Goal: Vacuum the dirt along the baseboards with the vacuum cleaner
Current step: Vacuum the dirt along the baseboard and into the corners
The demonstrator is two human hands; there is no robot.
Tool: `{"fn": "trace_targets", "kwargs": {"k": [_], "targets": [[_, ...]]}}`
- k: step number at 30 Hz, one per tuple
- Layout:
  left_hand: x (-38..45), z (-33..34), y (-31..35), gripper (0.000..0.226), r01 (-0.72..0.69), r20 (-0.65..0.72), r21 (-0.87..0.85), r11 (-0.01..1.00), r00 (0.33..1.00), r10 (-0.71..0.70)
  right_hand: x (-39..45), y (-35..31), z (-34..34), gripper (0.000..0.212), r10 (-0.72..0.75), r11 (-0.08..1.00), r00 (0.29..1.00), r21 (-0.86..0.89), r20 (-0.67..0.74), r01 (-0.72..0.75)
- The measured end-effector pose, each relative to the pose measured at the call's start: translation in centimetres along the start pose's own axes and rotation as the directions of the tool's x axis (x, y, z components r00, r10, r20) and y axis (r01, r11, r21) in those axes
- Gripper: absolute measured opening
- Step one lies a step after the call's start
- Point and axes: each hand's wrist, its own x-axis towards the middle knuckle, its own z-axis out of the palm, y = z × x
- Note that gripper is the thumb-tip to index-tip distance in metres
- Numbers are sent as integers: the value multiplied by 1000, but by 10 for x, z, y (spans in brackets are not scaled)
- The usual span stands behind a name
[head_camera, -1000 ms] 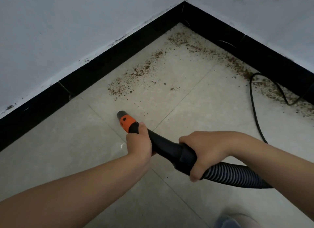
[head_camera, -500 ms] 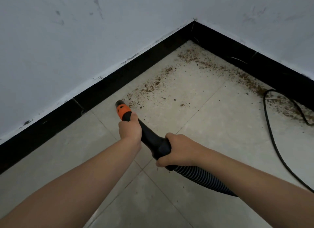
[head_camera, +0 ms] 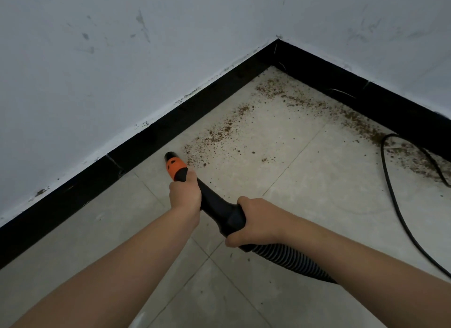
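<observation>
1. Room corner, seen from above: two pale, scuffed plaster walls point(head_camera: 102, 66) meet at about 1 o'clock, each edged at the foot by a flat glossy black baseboard point(head_camera: 156, 142).
2. Floor point(head_camera: 324, 181) is large matte beige tile with thin grout lines; faint smears and specks on the surface.
3. Dirt point(head_camera: 217, 137): brown granular crumbs in two bands that follow the baseboards, one from 12 o'clock up toward the corner, the other from the corner out to 3 o'clock. Loose grains are scattered between them.
4. Vacuum nozzle point(head_camera: 173, 163): short round black tip behind an orange collar, at centre frame, pointing to 11 o'clock. It sits just beside the near end of the left dirt band and close to the left baseboard; contact with the tile cannot be judged.
5. Behind the collar runs a smooth black rigid tube point(head_camera: 214, 203), widening into a cuff, then a ribbed black-and-grey corrugated hose point(head_camera: 290, 259) trailing off to 4 o'clock under the right forearm.
6. Left hand point(head_camera: 185, 193): fingers wrapped round the tube directly behind the orange collar, back of hand toward the camera.
7. Right hand point(head_camera: 258, 222): fingers curled over the wider cuff, thumb underneath, gripping it where the ribbed hose begins.
8. Thin black power cord point(head_camera: 400, 217) loops from the right baseboard at 3 o'clock and runs across the tile to 4 o'clock, crossing the right-hand dirt.
</observation>
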Motion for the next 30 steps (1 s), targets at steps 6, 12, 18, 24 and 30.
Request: {"fn": "trace_targets", "kwargs": {"k": [6, 12, 18, 24, 30], "targets": [[-17, -8, -15, 53, 20, -1, 41, 999, 1000, -20, -19, -2, 16, 44, 9, 1000, 999, -30, 35, -8], [-6, -4, 2, 51, 47, 62, 28, 999, 997, -49, -9, -6, 8, 45, 21, 1000, 1000, 5, -5, -21], [-16, 6, -6, 57, 78, 146, -95, 992, 987, -63, -25, 2, -3, 44, 42, 998, 999, -51, 20, -41], [-49, 19, -28, 57, 103, 212, -40, 994, 973, -92, -61, 23, -10, 40, 107, 984, 991, -152, 79, -94], [-69, 34, -38, 59, 124, 251, 11, 992, 960, -123, -85, 33, -18, 41, 168, 973, 979, -181, 112, -146]]}}
